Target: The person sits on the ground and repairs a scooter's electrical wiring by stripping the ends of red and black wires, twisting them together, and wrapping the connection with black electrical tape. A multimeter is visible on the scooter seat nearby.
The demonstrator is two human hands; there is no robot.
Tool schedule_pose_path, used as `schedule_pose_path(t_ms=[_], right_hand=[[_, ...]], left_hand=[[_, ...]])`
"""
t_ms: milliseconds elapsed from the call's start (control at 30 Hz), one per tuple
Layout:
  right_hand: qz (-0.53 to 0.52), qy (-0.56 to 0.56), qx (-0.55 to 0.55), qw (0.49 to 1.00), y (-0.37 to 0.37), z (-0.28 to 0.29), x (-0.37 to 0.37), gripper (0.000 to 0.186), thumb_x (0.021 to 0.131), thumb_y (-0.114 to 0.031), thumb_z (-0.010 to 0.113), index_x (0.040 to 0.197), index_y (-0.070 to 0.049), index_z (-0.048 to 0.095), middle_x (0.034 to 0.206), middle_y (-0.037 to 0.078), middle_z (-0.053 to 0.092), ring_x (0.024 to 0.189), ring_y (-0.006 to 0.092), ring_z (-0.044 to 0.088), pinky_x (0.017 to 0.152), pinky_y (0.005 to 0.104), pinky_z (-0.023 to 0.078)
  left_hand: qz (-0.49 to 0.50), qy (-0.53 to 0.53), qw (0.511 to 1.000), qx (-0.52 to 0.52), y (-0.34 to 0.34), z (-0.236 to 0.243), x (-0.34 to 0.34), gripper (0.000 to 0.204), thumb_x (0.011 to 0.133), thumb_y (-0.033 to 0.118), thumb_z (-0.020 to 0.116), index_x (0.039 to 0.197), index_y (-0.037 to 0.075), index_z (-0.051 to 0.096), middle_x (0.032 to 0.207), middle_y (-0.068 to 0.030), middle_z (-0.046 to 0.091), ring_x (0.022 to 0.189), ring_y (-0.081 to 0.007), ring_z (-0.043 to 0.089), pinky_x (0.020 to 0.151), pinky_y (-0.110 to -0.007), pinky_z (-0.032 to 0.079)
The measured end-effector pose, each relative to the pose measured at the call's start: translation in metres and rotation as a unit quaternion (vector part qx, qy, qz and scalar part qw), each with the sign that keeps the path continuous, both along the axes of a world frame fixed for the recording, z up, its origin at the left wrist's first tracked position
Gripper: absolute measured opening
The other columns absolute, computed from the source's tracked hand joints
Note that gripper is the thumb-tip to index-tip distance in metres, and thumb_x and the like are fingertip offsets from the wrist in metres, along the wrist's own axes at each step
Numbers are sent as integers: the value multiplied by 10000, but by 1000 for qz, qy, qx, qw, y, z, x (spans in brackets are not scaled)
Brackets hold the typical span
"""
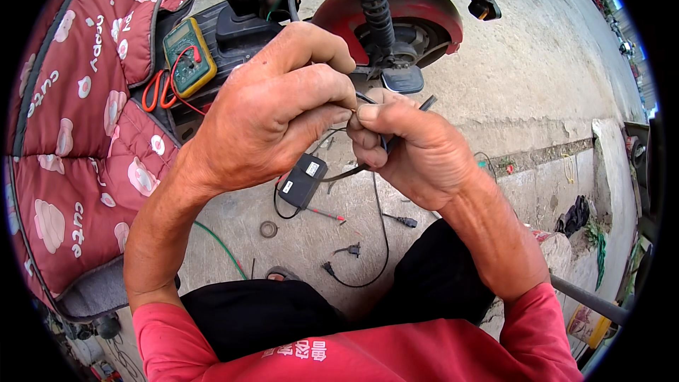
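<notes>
In the middle of the view, my left hand has its fingers curled in a pinch on a thin wire end. My right hand meets it fingertip to fingertip, thumb pressed on the same spot, with a black cable held in its curled fingers. The exact wire tips between them are mostly hidden by my fingers. Below lies a black charger box with its lead, and loose plugs rest on the concrete nearby.
A scooter with a red-rimmed rear wheel stands ahead. On its footboard rests a yellow-green multimeter with red leads. A maroon quilted cover hangs at left. A tape roll, green wire and screwdriver lie below; a concrete ledge runs along the right.
</notes>
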State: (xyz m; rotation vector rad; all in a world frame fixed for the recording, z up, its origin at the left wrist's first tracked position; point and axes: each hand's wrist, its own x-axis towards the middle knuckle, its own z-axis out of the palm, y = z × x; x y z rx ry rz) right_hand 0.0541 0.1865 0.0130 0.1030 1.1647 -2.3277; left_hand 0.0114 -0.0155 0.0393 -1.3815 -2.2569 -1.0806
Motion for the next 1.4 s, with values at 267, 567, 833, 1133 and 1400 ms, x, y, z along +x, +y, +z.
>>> schedule_pose_path(t_ms=[267, 567, 833, 1133, 1400], right_hand=[[-124, 380, 384, 833, -1, 2, 8, 112, 868, -113, 666, 832, -22, 612, 724, -34, 551, 655, 49, 486, 588, 242, 420], [-35, 88, 62, 994, 7, 0, -2, 171, 912, -198, 605, 874, -31, 621, 706, 10, 537, 592, 106, 459, 536, 248, 343], [36, -54, -104, 992, 2, 7, 0, 154, 922, -183, 587, 898, -34, 618, 755, 27, 573, 657, 118, 508, 593, 268, 427], [41, -28, -12, 999, 9, -6, -7, 162, 843, -224, 665, 799, -102, 568, 684, 7, 543, 568, 102, 506, 481, 268, 338], [-160, 330, 345, 864, -1, -7, 3, 124, 824, -115, 654, 810, -11, 588, 727, 17, 581, 633, 102, 498, 580, 282, 430]], left_hand=[[-19, -130, 991, -15, -1, 7, 0, 106, 798, -22, 685, 886, 4, 632, 1082, -117, 578, 851, -171, 576, 733, -300, 472], [2, -35, 999, 40, 1, -3, 2, 262, 752, -76, 730, 989, 21, 678, 1010, -94, 614, 736, -140, 581, 636, -273, 477], [-31, 117, 993, 9, -7, -2, -6, 310, 734, -22, 771, 1026, 44, 691, 903, -109, 611, 732, -236, 608, 623, -310, 487], [12, 110, 994, -17, 25, 12, 2, 210, 698, -33, 706, 882, 15, 617, 854, -121, 551, 683, -279, 569, 567, -369, 445], [59, 31, 996, -51, 29, 15, 14, 196, 680, -69, 663, 844, 14, 595, 852, -126, 510, 682, -285, 537, 586, -372, 426]])
